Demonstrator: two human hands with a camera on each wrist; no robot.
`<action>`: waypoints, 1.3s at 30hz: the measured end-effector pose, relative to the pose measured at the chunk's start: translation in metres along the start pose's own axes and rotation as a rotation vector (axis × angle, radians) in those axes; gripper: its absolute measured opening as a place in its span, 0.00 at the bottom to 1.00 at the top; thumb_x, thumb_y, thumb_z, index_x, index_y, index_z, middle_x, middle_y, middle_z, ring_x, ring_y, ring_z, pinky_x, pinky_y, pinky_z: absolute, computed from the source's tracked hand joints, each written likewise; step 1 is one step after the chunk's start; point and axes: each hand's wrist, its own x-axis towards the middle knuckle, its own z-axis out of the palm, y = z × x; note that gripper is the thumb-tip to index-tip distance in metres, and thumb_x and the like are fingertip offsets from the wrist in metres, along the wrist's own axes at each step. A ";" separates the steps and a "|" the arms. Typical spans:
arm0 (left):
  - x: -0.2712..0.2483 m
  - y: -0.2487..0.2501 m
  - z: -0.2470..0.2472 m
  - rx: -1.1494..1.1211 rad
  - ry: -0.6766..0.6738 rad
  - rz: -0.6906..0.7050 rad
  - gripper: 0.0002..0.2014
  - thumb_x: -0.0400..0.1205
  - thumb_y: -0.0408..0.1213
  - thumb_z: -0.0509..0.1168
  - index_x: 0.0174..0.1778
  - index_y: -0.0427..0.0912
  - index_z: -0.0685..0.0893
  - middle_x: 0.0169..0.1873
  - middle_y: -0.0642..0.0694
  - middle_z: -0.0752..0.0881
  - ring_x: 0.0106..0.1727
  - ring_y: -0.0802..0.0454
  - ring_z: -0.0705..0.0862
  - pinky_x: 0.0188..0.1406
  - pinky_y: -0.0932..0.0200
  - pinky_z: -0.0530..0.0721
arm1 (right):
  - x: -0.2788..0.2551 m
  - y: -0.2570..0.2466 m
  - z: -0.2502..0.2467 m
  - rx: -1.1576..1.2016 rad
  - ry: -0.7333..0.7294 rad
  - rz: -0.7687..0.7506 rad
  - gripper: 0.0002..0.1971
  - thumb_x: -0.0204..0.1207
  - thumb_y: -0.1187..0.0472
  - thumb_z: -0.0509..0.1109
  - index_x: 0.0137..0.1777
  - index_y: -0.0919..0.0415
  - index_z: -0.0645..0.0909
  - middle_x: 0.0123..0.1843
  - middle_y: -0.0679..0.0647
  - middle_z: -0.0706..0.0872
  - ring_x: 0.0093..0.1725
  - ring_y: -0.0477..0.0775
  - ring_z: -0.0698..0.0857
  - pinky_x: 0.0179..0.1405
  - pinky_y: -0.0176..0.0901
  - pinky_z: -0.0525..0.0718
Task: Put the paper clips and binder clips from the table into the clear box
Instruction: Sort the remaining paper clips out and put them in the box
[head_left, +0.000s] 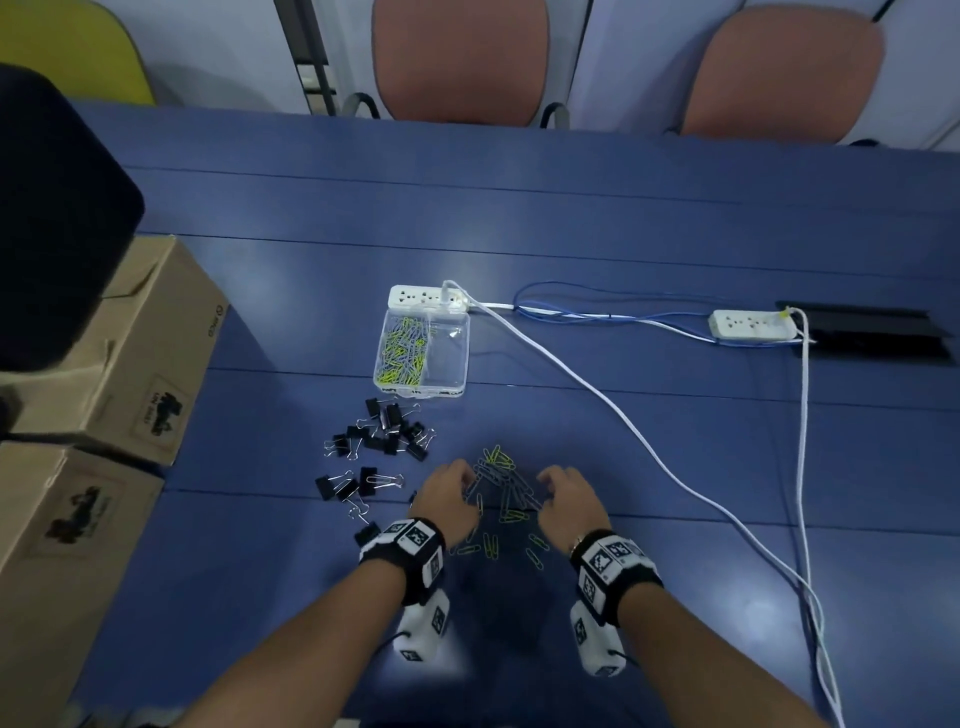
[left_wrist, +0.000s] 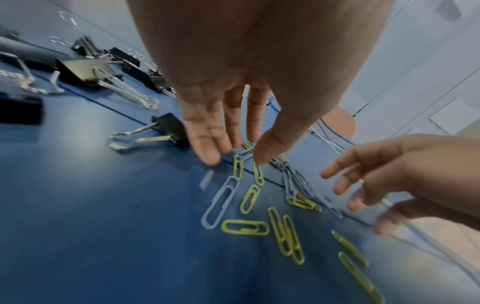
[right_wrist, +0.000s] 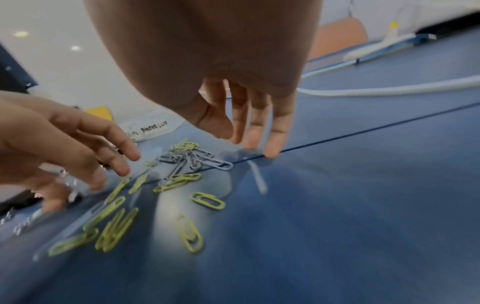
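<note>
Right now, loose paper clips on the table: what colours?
Yellow-green and pale grey-blue paper clips; left wrist view shows them best.

Paper clips (head_left: 501, 486) lie between both hands, binder clips (head_left: 382, 434) left, clear box (head_left: 422, 353) behind (seemingly touching a power strip (head_left: 427, 297)).

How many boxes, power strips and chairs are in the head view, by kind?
clear box: 1
cardboard boxes: 2
white power strips: 2
pink chairs: 2
yellow chair: 1
Total: 8
</note>
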 end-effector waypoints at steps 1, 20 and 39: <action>-0.003 -0.004 0.001 0.041 -0.001 0.006 0.21 0.70 0.38 0.71 0.57 0.48 0.74 0.55 0.47 0.77 0.58 0.44 0.79 0.55 0.47 0.82 | -0.005 0.006 0.000 -0.072 -0.021 0.013 0.20 0.73 0.64 0.63 0.66 0.56 0.74 0.64 0.55 0.75 0.63 0.59 0.77 0.59 0.52 0.80; -0.006 -0.006 0.011 -0.132 0.105 0.086 0.20 0.71 0.26 0.71 0.52 0.49 0.74 0.41 0.51 0.79 0.38 0.49 0.81 0.36 0.55 0.86 | -0.019 0.001 0.021 0.048 -0.065 -0.086 0.11 0.68 0.73 0.68 0.47 0.60 0.81 0.45 0.53 0.83 0.46 0.58 0.83 0.48 0.47 0.85; 0.007 0.013 0.027 0.236 0.040 0.255 0.07 0.71 0.30 0.63 0.44 0.42 0.79 0.47 0.44 0.83 0.53 0.41 0.80 0.45 0.51 0.79 | 0.013 -0.004 0.019 -0.134 0.025 -0.251 0.07 0.77 0.61 0.66 0.45 0.64 0.83 0.46 0.58 0.85 0.50 0.61 0.82 0.46 0.49 0.81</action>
